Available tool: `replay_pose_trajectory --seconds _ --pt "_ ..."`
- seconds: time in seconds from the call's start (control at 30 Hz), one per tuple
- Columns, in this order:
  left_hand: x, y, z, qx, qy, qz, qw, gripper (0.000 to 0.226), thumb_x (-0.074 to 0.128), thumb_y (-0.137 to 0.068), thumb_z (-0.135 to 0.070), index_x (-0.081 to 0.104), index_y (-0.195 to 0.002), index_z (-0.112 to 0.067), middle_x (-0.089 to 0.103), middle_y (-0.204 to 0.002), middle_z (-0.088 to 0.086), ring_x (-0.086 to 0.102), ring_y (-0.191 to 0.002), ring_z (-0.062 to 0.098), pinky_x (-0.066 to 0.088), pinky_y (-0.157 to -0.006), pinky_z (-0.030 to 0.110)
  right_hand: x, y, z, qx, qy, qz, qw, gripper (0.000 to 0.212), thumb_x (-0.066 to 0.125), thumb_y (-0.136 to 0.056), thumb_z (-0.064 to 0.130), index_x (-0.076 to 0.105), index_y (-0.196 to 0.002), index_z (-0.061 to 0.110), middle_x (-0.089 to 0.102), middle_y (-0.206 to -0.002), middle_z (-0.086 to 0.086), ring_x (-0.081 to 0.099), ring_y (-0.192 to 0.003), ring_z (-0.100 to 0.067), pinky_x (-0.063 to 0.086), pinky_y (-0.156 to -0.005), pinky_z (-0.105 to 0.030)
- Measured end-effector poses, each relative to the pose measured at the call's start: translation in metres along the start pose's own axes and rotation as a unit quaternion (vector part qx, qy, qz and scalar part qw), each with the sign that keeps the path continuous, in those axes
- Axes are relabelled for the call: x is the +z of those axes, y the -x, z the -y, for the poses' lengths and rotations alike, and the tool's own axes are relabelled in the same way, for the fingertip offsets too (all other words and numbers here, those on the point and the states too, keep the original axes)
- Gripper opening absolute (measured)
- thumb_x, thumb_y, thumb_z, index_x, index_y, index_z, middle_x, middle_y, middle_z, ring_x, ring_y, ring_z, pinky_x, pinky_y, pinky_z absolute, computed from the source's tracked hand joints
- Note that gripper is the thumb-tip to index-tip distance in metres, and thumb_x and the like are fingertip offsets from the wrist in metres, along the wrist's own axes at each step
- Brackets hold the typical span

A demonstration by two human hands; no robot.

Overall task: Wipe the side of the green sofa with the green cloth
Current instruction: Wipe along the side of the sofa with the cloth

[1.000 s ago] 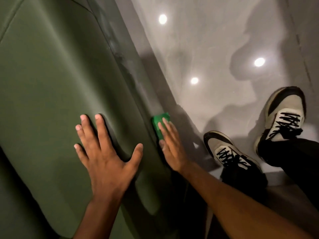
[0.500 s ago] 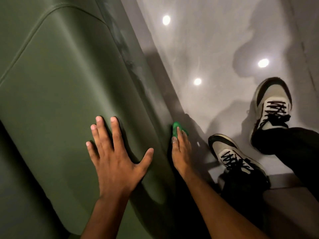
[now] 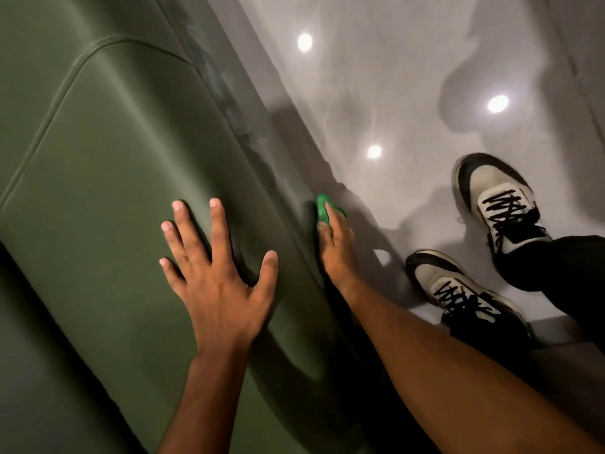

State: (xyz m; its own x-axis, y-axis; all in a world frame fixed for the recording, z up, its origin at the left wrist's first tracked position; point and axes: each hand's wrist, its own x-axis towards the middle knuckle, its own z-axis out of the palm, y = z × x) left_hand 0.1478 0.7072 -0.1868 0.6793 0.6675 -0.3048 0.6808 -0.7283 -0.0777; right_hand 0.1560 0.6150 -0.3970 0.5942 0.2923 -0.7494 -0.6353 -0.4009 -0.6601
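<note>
The green sofa (image 3: 108, 178) fills the left half of the view, its padded arm running from upper left to lower right. My left hand (image 3: 216, 276) lies flat on top of the arm with fingers spread, holding nothing. My right hand (image 3: 335, 247) presses the bright green cloth (image 3: 322, 208) against the sofa's outer side, low down near the floor. Only a small crumpled part of the cloth shows past my fingertips; the rest is hidden under the hand.
A glossy grey floor (image 3: 376, 93) spreads to the right and reflects several ceiling lights. My two feet in white and black sneakers (image 3: 458, 290) stand close beside the sofa's side, with black trouser legs (image 3: 556, 263) above them.
My right hand has slid the cloth along the sofa's side, and less of the cloth shows than a second ago. The feet have shifted on the floor. The left hand stays flat on the arm.
</note>
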Motion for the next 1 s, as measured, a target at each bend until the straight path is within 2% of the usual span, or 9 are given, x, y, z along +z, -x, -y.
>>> replay_pose_trajectory --seconds 0.13,0.27,0.33,0.4,0.57,0.67,0.77,0.87,1.0 --pt "-0.006 -0.009 0.001 0.003 -0.008 0.014 1.000 0.098 0.055 -0.078 -0.067 0.008 -0.159 -0.039 -0.010 -0.168 0.002 -0.009 -0.154 0.028 0.009 -0.116 0.066 0.000 0.022 0.019 0.037 0.059 0.005 0.998 0.047 0.040 -0.102 0.028 0.033 -0.149 0.028 0.032 -0.159 -0.005 0.027 -0.144 -0.030 0.023 -0.120 -0.043" --pt "-0.009 -0.022 0.001 0.000 -0.003 0.017 1.000 0.098 0.057 -0.077 -0.065 0.010 -0.158 -0.038 -0.010 -0.168 0.002 -0.009 -0.154 0.031 0.008 -0.115 0.067 0.003 0.023 0.051 -0.104 0.009 0.019 0.994 0.043 0.045 -0.101 0.024 0.045 -0.144 0.018 0.040 -0.153 -0.010 0.032 -0.143 -0.027 0.024 -0.122 -0.042" --pt "-0.008 -0.025 0.001 0.001 0.003 0.015 1.000 0.097 0.059 -0.077 -0.064 0.011 -0.158 -0.039 -0.010 -0.168 0.002 -0.008 -0.154 0.032 0.008 -0.114 0.068 0.004 0.000 0.064 -0.189 0.024 0.040 0.981 0.042 0.040 -0.102 0.029 0.047 -0.142 0.019 0.041 -0.152 -0.010 0.031 -0.142 -0.021 0.014 -0.122 -0.023" --pt "-0.007 -0.030 0.000 -0.004 0.017 0.008 1.000 0.095 0.060 -0.078 -0.061 0.012 -0.158 -0.041 -0.010 -0.168 0.001 -0.008 -0.154 0.032 0.008 -0.112 0.070 0.008 -0.029 0.073 -0.216 0.037 0.066 0.974 0.043 0.038 -0.102 0.030 0.045 -0.143 0.022 0.039 -0.153 -0.010 0.027 -0.141 -0.019 0.003 -0.116 -0.010" --pt "-0.013 -0.051 -0.006 -0.022 0.035 -0.003 0.999 0.091 0.062 -0.079 -0.054 0.016 -0.157 -0.042 -0.009 -0.168 0.003 -0.009 -0.153 0.035 0.008 -0.109 0.076 0.007 -0.056 0.056 -0.090 0.005 0.067 0.994 0.042 0.041 -0.104 0.019 0.042 -0.145 0.012 0.038 -0.154 -0.014 0.033 -0.143 -0.029 0.021 -0.122 -0.036" --pt "-0.024 -0.071 -0.008 -0.025 0.038 0.003 0.999 0.089 0.064 -0.079 -0.050 0.019 -0.156 -0.042 -0.010 -0.168 0.004 -0.010 -0.153 0.037 0.008 -0.108 0.077 -0.009 -0.036 0.043 -0.033 0.019 0.095 0.995 0.046 0.039 -0.104 0.025 0.033 -0.150 0.018 0.032 -0.158 -0.009 0.029 -0.146 -0.024 0.019 -0.121 -0.031" --pt "-0.031 -0.084 -0.009 -0.019 0.034 0.011 0.999 0.088 0.064 -0.078 -0.050 0.021 -0.155 -0.043 -0.012 -0.168 0.004 -0.012 -0.153 0.037 0.006 -0.109 0.076 -0.012 -0.017 0.049 -0.091 0.043 0.109 0.989 0.049 0.038 -0.103 0.032 0.029 -0.151 0.024 0.031 -0.159 -0.008 0.028 -0.145 -0.019 0.021 -0.121 -0.032" --pt "-0.035 -0.093 -0.006 -0.010 0.029 0.018 0.999 0.089 0.063 -0.077 -0.053 0.021 -0.155 -0.043 -0.013 -0.168 0.004 -0.012 -0.153 0.037 0.006 -0.109 0.075 -0.002 -0.027 0.076 -0.225 0.123 0.111 0.960 0.049 0.034 -0.103 0.035 0.029 -0.151 0.025 0.028 -0.161 -0.006 0.017 -0.148 -0.015 0.008 -0.123 -0.028" --pt "-0.034 -0.106 0.000 0.000 0.019 0.007 1.000 0.089 0.063 -0.076 -0.056 0.021 -0.154 -0.045 -0.010 -0.168 0.005 -0.008 -0.152 0.040 0.008 -0.108 0.076 0.015 -0.072 0.114 -0.315 0.175 0.106 0.927 0.045 0.035 -0.103 0.035 0.037 -0.147 0.025 0.031 -0.160 -0.008 0.022 -0.146 -0.021 0.010 -0.122 -0.034"
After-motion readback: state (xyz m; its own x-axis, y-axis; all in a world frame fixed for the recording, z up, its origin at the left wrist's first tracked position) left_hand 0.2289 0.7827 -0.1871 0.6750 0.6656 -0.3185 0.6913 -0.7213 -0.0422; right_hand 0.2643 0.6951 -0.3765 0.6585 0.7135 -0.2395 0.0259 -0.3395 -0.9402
